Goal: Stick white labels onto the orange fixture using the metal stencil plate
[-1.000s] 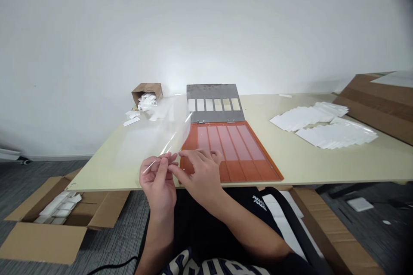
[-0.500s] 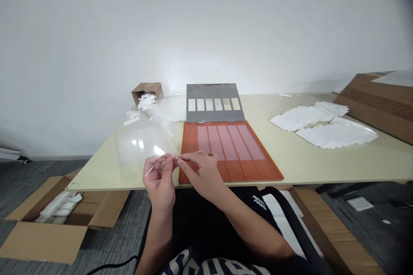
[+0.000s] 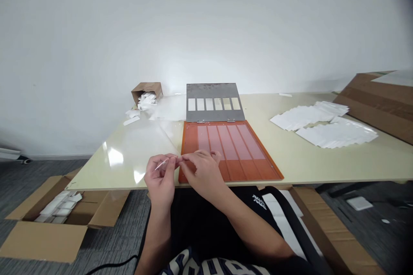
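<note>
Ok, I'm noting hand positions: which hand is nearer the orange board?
Right. The right hand is over the near-left part of the orange board; the left hand is just off its left edge.

Clear plastic film (image 3: 135,154), pinched at one edge between the left hand (image 3: 161,176) and the right hand (image 3: 203,171).

The film is thin, colourless and almost fully transparent, so its complete outline is difficult to follow. It spreads leftward from the fingertips above the left part of the tabletop (image 3: 306,165), where several white patches of reflected light show on its glossy surface. One pale, straight edge runs slantwise from farther back toward the fingers. A narrow shiny strip crosses the left fingers. Whether the wide part touches the tabletop, I cannot tell.
</note>
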Tool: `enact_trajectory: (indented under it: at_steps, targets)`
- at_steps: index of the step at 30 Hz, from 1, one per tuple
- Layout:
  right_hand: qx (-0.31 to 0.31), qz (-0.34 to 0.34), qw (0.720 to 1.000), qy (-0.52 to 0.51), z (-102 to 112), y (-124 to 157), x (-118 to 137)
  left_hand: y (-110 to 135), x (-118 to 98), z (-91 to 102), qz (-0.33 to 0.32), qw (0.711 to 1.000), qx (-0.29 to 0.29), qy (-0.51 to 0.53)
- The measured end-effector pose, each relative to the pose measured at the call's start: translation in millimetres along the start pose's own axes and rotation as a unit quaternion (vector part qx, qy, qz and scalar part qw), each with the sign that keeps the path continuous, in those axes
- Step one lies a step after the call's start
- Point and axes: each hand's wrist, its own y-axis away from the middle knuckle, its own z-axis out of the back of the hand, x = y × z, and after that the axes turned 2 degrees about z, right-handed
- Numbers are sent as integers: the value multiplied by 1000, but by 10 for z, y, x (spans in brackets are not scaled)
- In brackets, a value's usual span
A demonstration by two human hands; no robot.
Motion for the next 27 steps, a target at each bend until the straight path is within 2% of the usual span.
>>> enact_trajectory:
  at_steps: [11,17,23,27]
  targets:
    - [32,8,999,27,19,-11,-66,17,-41,-18,-4,999,12,-31]
    - [61,-12,998,-19,87,-56,-105,-8,-33,9,0,999,41,-21]
    - [36,-8,999,-30,141,-38,-95,-4,-14,37,22,999,29,-18]
    - [29,-9,999,-18,108,-13,-81,18,-37,-2,12,999,26,-25]
